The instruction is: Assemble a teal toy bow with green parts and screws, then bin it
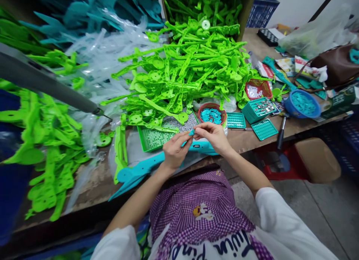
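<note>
A small blue plastic piece (192, 132) is pinched between the fingertips of my left hand (176, 149) and my right hand (211, 136), which meet in front of me. Both hands are closed on it, and its exact shape is mostly hidden. Beneath them lies a long blue plastic part (143, 166) with a rounded end at the left and a dark slot near the right. Just beyond my fingers stand a green tray (154, 138) with many small metal pieces and a red basket (221, 118) of small blue pieces.
A large heap of bright green plastic parts (179, 69) covers the table's back, with more green parts (53, 151) at the left. A grey powered screwdriver (56, 84) hangs at the left. Teal trays (256, 108), a hammer (281, 133) and a blue bowl (301, 112) stand right.
</note>
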`<state>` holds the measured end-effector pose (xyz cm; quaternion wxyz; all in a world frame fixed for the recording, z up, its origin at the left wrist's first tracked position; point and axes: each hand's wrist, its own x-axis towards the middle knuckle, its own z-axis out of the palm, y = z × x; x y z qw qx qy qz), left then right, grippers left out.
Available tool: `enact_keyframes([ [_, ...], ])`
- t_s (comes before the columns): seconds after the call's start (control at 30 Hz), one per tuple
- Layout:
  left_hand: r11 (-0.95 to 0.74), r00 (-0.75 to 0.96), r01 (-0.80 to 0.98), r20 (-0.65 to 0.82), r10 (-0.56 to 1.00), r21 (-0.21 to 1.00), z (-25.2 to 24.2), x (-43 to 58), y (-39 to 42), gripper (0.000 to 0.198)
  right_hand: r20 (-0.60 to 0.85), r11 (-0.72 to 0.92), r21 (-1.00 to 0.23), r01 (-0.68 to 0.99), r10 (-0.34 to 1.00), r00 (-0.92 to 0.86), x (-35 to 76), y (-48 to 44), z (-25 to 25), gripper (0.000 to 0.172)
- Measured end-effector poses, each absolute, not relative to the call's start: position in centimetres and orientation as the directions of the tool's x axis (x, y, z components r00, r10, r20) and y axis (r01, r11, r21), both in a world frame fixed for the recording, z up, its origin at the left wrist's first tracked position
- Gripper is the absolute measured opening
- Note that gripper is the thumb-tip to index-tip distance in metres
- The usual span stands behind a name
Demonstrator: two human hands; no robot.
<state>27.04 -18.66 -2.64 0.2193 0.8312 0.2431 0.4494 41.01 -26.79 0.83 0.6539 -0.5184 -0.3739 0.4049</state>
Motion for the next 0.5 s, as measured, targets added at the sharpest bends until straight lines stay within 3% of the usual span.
enact_keyframes([
  [0.17, -0.877, 0.521, 0.151, 0.717, 0.463, 0.457, -2.6, 26.7, -17.4, 0.016, 0.219, 0.172, -0.973, 0.153, 0.897, 0.383, 40.0, -25.9, 1.1, 0.034],
  [0.27, -0.883, 0.585, 0.077, 0.696, 0.416, 0.463, -2.0, 26.5, -17.0, 0.014, 0.199, 0.155, -0.975, 0.158, 0.930, 0.310, 40.6, -25.3, 0.2, 0.039],
  [0.37, -0.799, 0.647, 0.027, 0.599, 0.472, 0.601, -1.6, 26.2, -16.9, 0.010, 0.175, 0.143, -0.980, 0.138, 0.949, 0.261, 41.2, -25.4, -0.7, 0.041],
  [0.43, -0.661, 0.653, -0.007, 0.504, 0.566, 0.750, -1.6, 26.2, -17.0, 0.009, 0.192, 0.149, -0.972, 0.181, 0.949, 0.249, 41.2, -25.7, -0.7, 0.040],
  [0.5, -0.470, 0.636, -0.063, 0.399, 0.661, 0.880, -1.7, 26.5, -17.1, 0.021, 0.218, 0.153, -0.951, 0.270, 0.949, 0.230, 41.1, -26.0, -0.2, 0.036],
])
